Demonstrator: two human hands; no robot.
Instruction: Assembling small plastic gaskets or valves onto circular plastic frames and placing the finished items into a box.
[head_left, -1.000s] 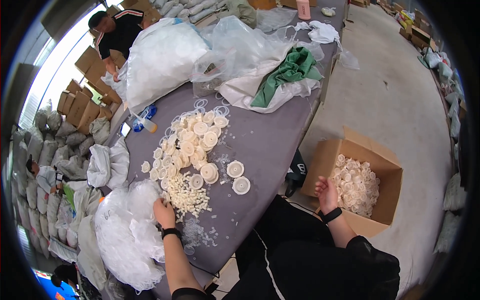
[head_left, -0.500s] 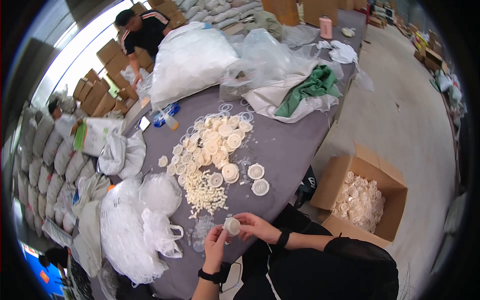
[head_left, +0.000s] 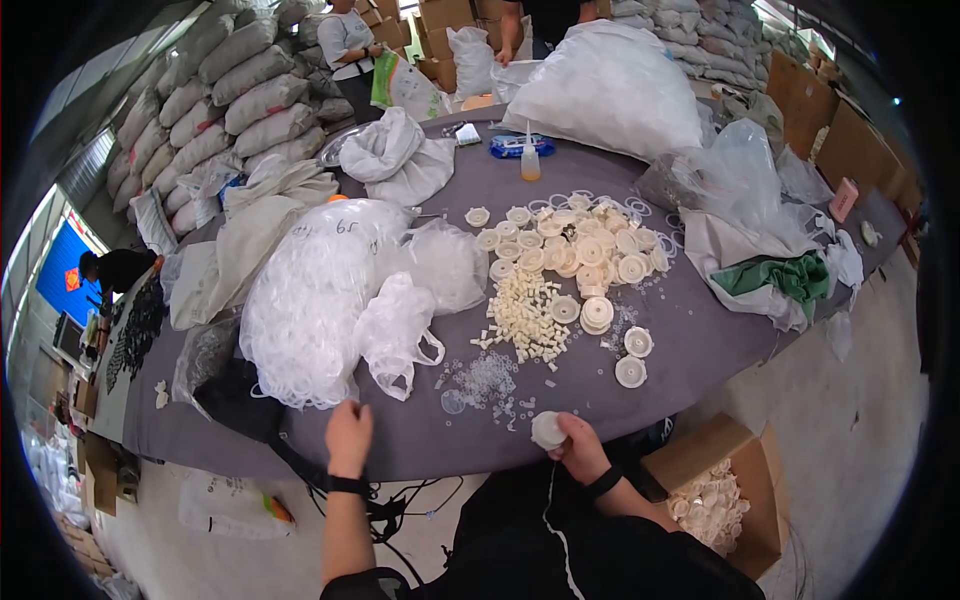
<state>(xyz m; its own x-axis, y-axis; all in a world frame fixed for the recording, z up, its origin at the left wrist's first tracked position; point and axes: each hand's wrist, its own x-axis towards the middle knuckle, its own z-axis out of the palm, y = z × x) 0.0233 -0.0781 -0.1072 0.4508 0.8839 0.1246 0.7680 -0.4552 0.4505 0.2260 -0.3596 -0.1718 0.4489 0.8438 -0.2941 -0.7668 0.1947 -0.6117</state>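
My right hand point(head_left: 583, 448) grips a round white plastic cap point(head_left: 547, 430) at the table's front edge, thumb and fingers on its right side. My left hand point(head_left: 349, 440) is at the front edge of a large clear bag of thin transparent rings point(head_left: 310, 300), its fingers curled; what they hold, if anything, is hidden. Between and beyond the hands lie a scatter of small clear rings point(head_left: 482, 380), a heap of short cream plastic pieces point(head_left: 527, 315) and a pile of cream round caps point(head_left: 590, 245). Two single caps point(head_left: 631, 372) lie to the right.
A small white bag point(head_left: 395, 330) stands beside the ring bag. Behind are a dropper bottle point(head_left: 529, 162), a blue packet point(head_left: 508, 147) and a big white sack point(head_left: 610, 90). A cardboard box of caps point(head_left: 765, 500) is at lower right. Two people point(head_left: 347, 50) stand across the table.
The view has swung left. My left hand has let go of the cap and moved left to the ring bag; my right hand keeps the cap.
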